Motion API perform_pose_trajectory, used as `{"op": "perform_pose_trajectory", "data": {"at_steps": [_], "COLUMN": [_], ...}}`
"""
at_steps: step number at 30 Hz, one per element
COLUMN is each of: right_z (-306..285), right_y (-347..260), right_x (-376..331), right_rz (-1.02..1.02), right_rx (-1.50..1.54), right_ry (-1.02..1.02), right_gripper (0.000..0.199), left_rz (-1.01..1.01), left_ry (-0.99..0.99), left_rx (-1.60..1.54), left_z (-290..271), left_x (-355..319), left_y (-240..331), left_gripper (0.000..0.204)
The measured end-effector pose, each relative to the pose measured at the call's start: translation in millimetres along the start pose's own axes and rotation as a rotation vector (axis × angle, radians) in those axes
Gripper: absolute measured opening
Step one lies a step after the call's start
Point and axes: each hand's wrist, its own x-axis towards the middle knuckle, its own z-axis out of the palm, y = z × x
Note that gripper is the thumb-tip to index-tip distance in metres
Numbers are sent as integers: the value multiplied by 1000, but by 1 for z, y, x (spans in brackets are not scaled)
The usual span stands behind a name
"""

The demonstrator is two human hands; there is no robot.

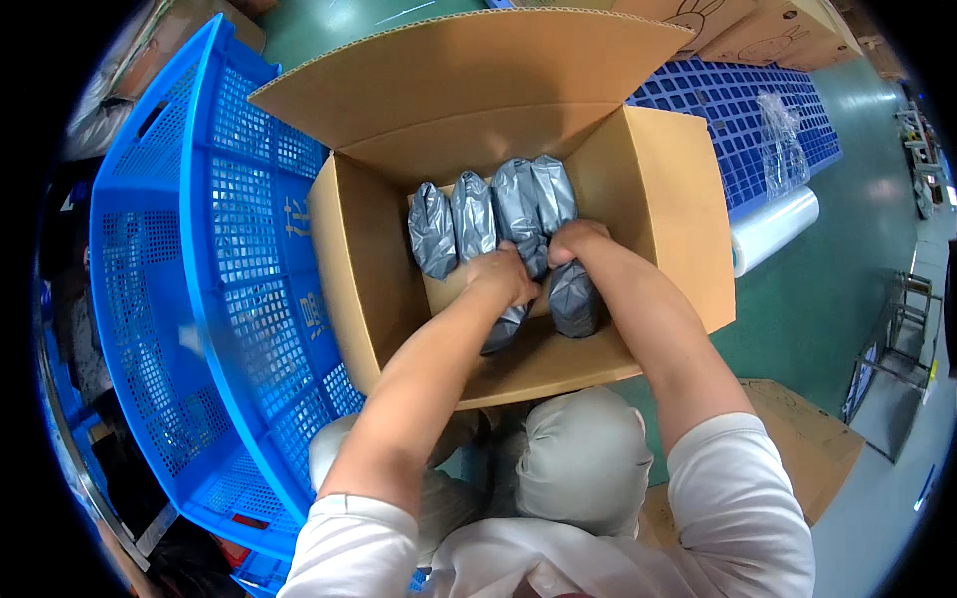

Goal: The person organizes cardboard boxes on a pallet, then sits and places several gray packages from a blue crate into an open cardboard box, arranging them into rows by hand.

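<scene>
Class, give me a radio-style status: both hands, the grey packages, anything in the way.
Left hand and right hand both down in the cardboard box, gripping grey packages. Four stand in a row. Nothing in the way.

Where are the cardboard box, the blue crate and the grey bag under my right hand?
cardboard box (678, 229), head view, on its right inner wall.
blue crate (239, 289), head view, on its mesh side wall.
grey bag (575, 299), head view, on its lower end below the right hand (575, 242).
</scene>
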Motion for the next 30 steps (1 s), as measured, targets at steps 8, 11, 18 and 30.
{"op": "perform_pose_trajectory", "data": {"at_steps": [8,11,18,30], "right_z": [98,113,109,118], "right_y": [-3,6,4,-21], "right_x": [48,58,51,29], "right_rz": [132,9,-71,-305], "right_rx": [158,-15,-494,-140], "right_ry": [439,499,486,114], "right_gripper": [86,82,79,43], "left_rz": [-214,-143,98,393], "left_ry": [233,219,90,-313], "left_rx": [-208,-341,-459,27], "left_z": [93,111,128,136], "left_x": [93,110,155,85], "left_y": [10,0,-36,-37], "left_gripper": [83,84,69,40]}}
